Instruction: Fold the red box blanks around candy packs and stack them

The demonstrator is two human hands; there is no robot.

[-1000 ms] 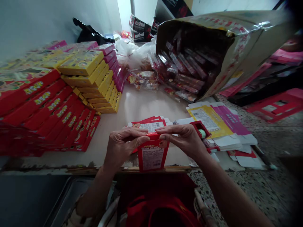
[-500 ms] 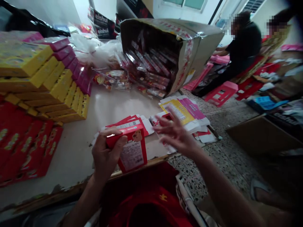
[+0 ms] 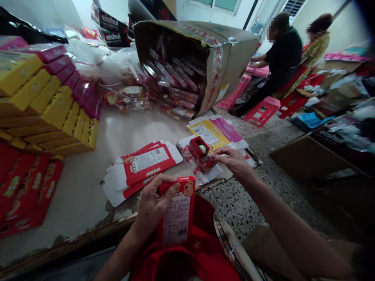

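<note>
My left hand [image 3: 156, 203] grips a red carton [image 3: 177, 210] with a bear picture and a white printed panel, thumb on its front, close to my lap. On the table's right part stands a small red tape dispenser [image 3: 199, 148] with a pale roll core. My right hand [image 3: 231, 162] is at the dispenser's near right end, thumb and fingers pinched together. Whatever is between these fingertips is too small to make out. Under the dispenser lies a clear plastic packet [image 3: 187, 156] with red print. Flat red cartons [image 3: 146, 164] are stacked beyond my left hand.
Stacks of yellow boxes [image 3: 49, 113], magenta boxes [image 3: 67, 74] and red boxes [image 3: 26, 191] stand at left. A tipped cardboard box [image 3: 231, 58] holds wrapped packets. Flat yellow and purple cartons [image 3: 216, 130] lie at right. Two people sit beyond, near a pink stool [image 3: 262, 111].
My left hand has brought the red carton nearer to me and more upright, uncovering the flat cartons. My right hand has gone from spread fingers over the dispenser to a pinch at its end.
</note>
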